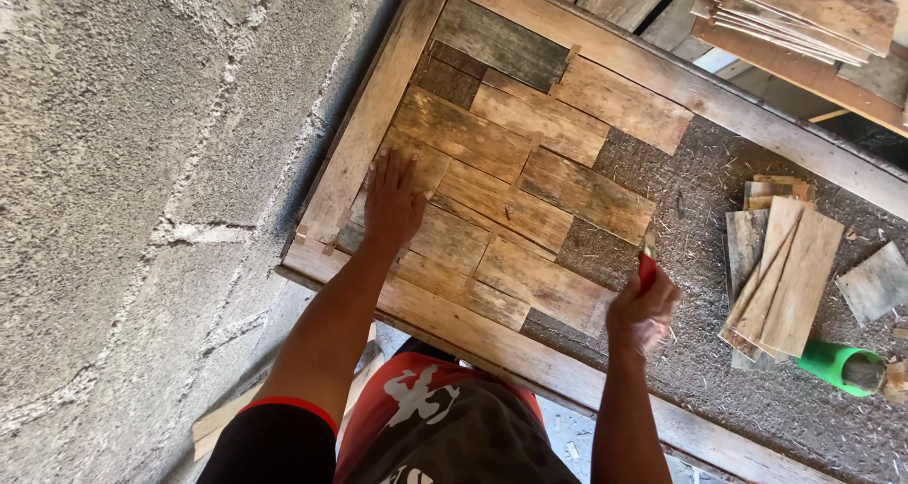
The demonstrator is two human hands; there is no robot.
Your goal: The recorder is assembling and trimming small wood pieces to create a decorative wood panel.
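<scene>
Head view: the right hand (641, 316) is closed around a red-handled tool (647, 268), its tip at the edge of the wooden pieces (515, 195) laid as a patchwork inside the framed panel (374, 115) on the worktop. Over by the panel's near left corner, the left hand (392, 200) lies flat, fingers spread, pressing on the pieces. Toward the right edge lie a stack of loose slats (783, 271) and a green tube (837, 364).

A rough woodworking workshop: framed board panel (530, 191), stacked offcuts (780, 271), bare block wall (142, 210).
</scene>
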